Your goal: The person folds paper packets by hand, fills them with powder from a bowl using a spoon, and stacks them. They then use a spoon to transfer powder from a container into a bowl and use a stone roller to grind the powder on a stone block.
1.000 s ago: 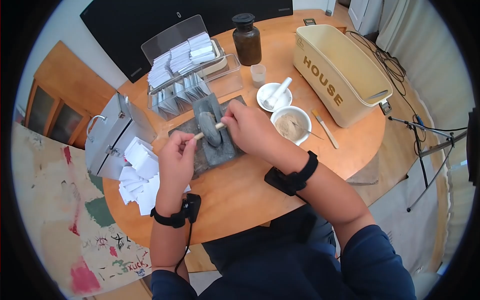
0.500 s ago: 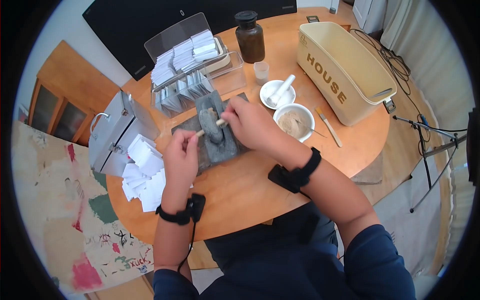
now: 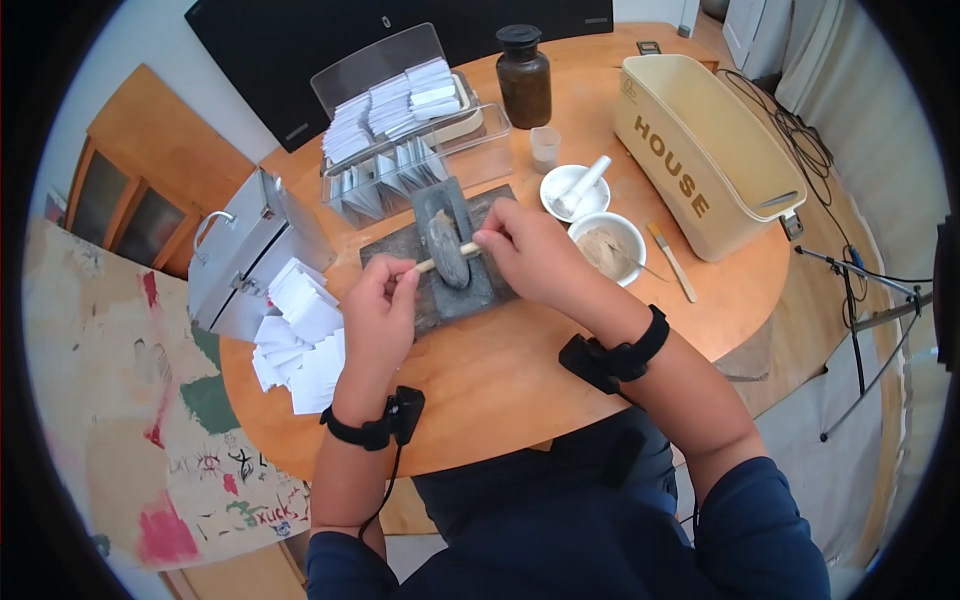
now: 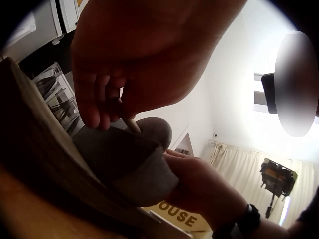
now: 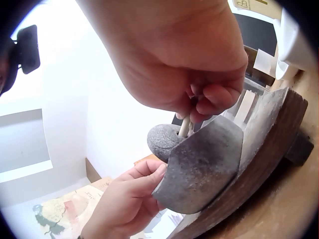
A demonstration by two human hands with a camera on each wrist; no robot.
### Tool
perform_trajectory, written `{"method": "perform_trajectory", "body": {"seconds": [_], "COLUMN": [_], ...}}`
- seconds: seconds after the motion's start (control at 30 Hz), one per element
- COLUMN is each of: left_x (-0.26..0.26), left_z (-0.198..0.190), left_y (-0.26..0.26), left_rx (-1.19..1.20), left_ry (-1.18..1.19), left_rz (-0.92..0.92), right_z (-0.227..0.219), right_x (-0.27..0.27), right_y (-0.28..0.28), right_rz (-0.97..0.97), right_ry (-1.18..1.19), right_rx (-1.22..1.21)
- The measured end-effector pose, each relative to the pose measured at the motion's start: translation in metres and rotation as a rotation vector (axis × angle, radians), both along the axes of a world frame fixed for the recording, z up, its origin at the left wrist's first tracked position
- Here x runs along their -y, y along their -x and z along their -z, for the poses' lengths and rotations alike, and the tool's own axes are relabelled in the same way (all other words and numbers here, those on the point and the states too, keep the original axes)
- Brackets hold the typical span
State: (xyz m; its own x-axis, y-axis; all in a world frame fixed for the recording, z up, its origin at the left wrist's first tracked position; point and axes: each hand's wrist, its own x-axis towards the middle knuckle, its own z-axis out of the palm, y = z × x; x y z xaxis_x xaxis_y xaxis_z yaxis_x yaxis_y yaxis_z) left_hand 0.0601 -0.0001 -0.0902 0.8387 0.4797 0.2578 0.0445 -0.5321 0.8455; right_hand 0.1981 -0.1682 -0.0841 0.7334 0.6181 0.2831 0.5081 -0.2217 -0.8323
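Observation:
A grey stone grinding wheel [image 3: 443, 248] stands on edge in a narrow boat-shaped stone trough [image 3: 468, 297]. Through its centre passes a pale wooden rod [image 3: 427, 266] that sticks out on both sides. My left hand [image 3: 385, 305] pinches the rod's left end between thumb and fingers. On the other side, my right hand [image 3: 530, 252] grips the right end with curled fingers. The right wrist view shows the wheel [image 5: 163, 142] behind the trough's raised end [image 5: 204, 169], which hides its lower part. Under the trough lies a dark board [image 3: 388, 246].
Right of the board are a white mortar [image 3: 548, 194] with pestle [image 3: 590, 182], a bowl [image 3: 636, 235] of tan powder, a brush [image 3: 678, 270] and a cream bin [image 3: 660, 190]. Behind stand packets [image 3: 390, 105] and a brown jar [image 3: 525, 85]. White papers [image 3: 315, 365] lie beside a metal case [image 3: 265, 250].
The head view has shifted, so the table and everything on it sit farther right. Both hands keep hold of the rod, and the wheel stays around the middle of the trough.

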Motion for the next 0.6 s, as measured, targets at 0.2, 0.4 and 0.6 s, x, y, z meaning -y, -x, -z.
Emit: {"method": "perform_trajectory", "body": {"seconds": [0.2, 0.4, 0.6], "left_x": [-0.008, -0.010, -0.014], "left_z": [0.002, 0.011, 0.010], "left_y": [-0.012, -0.014, -0.016], "left_rx": [-0.020, -0.033, -0.051], "left_ry": [0.237, 0.166, 0.095], "left_rz": [0.033, 0.054, 0.088], "right_z": [-0.003, -0.003, -0.015], "right_x": [-0.007, -0.003, 0.001], "right_y": [0.001, -0.003, -0.006], "right_rz": [0.049, -0.045, -0.177], "right_ry": [0.010, -0.038, -0.036], "right_rx": [0.057, 0.105, 0.308]}}
